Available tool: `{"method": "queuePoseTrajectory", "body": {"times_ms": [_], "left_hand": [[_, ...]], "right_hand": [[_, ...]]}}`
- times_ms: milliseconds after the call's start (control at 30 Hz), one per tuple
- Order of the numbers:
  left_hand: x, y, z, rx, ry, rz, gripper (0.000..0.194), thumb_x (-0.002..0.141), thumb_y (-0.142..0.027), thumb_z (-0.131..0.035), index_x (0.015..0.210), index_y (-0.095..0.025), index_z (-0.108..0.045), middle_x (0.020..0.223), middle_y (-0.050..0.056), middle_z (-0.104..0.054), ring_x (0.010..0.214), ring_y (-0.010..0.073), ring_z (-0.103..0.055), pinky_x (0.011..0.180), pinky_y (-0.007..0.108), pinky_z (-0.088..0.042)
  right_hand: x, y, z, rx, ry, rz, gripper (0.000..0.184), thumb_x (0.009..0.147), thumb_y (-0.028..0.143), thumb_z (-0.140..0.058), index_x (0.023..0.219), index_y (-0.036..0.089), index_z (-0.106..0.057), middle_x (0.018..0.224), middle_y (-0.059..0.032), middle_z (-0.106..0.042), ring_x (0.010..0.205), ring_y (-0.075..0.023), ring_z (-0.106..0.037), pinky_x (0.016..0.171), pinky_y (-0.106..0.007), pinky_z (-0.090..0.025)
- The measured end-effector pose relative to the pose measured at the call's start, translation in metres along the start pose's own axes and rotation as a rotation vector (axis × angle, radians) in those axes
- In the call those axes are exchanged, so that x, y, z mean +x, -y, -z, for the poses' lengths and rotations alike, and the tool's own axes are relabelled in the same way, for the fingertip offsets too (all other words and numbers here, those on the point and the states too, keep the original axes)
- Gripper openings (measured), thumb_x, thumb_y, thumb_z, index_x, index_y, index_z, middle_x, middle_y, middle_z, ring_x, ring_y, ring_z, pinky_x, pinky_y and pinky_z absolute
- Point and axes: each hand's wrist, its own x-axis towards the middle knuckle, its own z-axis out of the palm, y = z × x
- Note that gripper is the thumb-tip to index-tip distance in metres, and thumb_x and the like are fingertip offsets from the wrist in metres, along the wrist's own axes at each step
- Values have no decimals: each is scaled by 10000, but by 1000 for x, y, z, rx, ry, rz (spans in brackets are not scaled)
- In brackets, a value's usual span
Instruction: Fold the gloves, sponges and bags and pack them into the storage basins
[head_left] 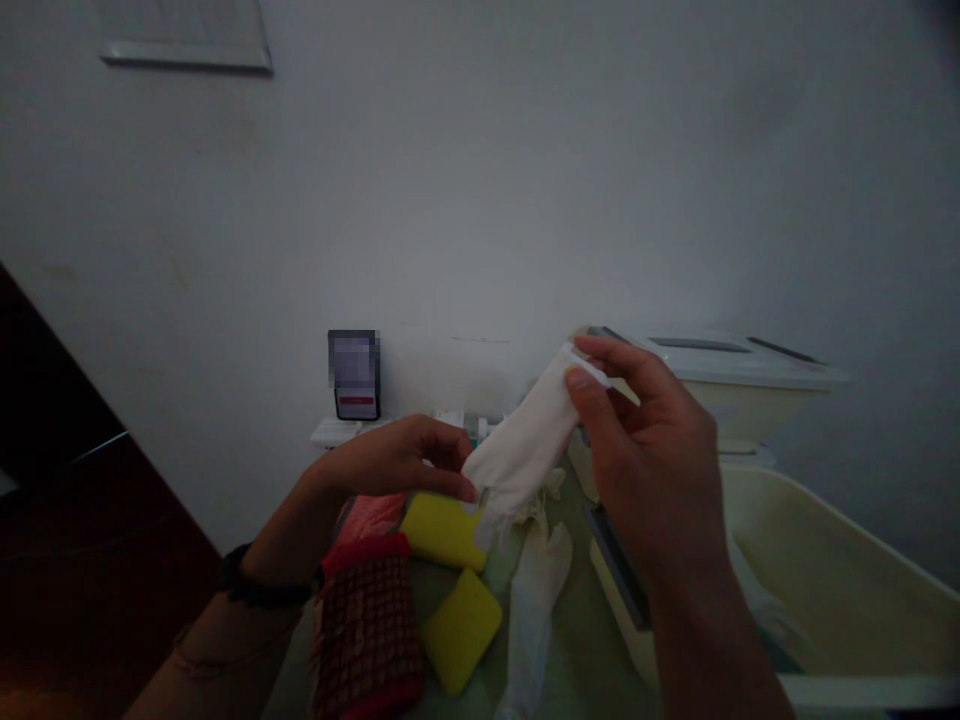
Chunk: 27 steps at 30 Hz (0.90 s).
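A white glove [521,440] hangs slantwise in the air between my two hands, its cuff up to the right and its finger ends down to the left. My right hand [652,440] is closed on the cuff, thumb against fingers. My left hand [412,460] is closed in a pinch at the finger end of the glove. Below, another whitish glove [536,600] lies on the greenish surface. Beside it are two yellow sponges [461,630] and a dark red checked cloth item with a red edge [367,625].
On the right stands a cream basin [847,560] with something white inside. Behind it is a lidded white container [750,370]. A phone [356,375] leans on the wall at the back left. A pink cloth [371,515] lies behind the checked item.
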Motion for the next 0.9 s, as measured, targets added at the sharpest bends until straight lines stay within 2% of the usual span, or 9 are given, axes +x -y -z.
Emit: {"method": "queuePoseTrajectory", "body": {"times_ms": [300,533,733,900], "left_hand": [[-1,2,0,-73,2,26,200,661,-256,-772,670,-134,-613,676,-18,-693,669,117,-625,635,206,-447],[-1,0,-1,-106,-20,28,214,600,-176,-801,607,-131,-592,614,-46,-669,613,86,-601,602,168,-430],[-2,2,0,-137,15,28,210,605,-175,-799,618,-138,-592,620,-51,-672,613,85,-602,607,167,-435],[-1,1,1,-36,40,28,124,667,-173,-757,685,-133,-641,659,-34,-682,652,93,-612,636,172,-440]], "right_hand": [[0,0,0,-7,10,-8,232,829,283,-594,1058,260,-622,1060,-62,-646,778,-181,-651,523,-259,-506],[1,-1,0,-6,8,-1,226,831,278,-588,1054,258,-619,1056,-63,-646,759,-175,-649,500,-254,-494],[0,-2,0,-15,-4,-1,218,830,280,-592,1044,258,-624,1039,-50,-658,767,-175,-649,544,-269,-508],[-1,-3,0,-63,18,9,196,838,294,-586,1020,254,-642,973,-38,-675,724,-166,-628,544,-274,-488]]}}
